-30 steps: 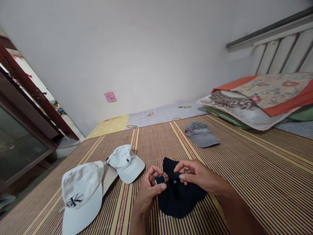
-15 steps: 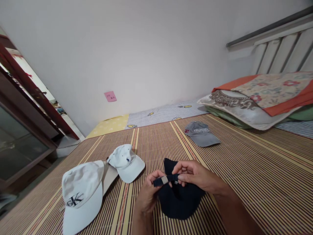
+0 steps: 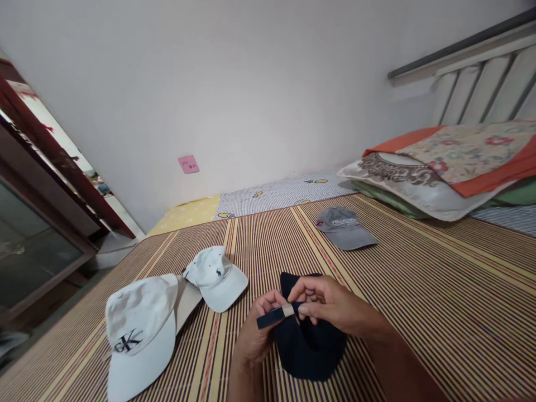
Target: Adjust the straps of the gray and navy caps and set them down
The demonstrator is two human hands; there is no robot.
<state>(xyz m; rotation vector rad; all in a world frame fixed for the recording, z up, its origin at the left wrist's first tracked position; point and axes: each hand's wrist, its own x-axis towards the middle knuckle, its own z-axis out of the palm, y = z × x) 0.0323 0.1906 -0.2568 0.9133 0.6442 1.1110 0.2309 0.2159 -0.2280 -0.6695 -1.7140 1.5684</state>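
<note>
A dark navy cap (image 3: 312, 352) lies in front of me, its back strap (image 3: 270, 317) raised between my hands. The strap passes through a light metal buckle (image 3: 287, 310), and a loose end sticks out to the left. My left hand (image 3: 259, 326) is closed on the strap beside the buckle. From the other side, my right hand (image 3: 329, 304) pinches the strap just right of the buckle. My fingers hide part of the strap and the cap's upper edge.
A white cap with black lettering (image 3: 140, 329) and a smaller white cap (image 3: 218, 279) lie left, a beige brim (image 3: 187, 304) between them. A grey cap (image 3: 345, 229) sits farther back on the striped mat (image 3: 259, 251). Pillows (image 3: 419, 190) are stacked at the right.
My right hand has shifted slightly left along the strap. The buckle has moved a little right, and a longer strap end shows to its left.
</note>
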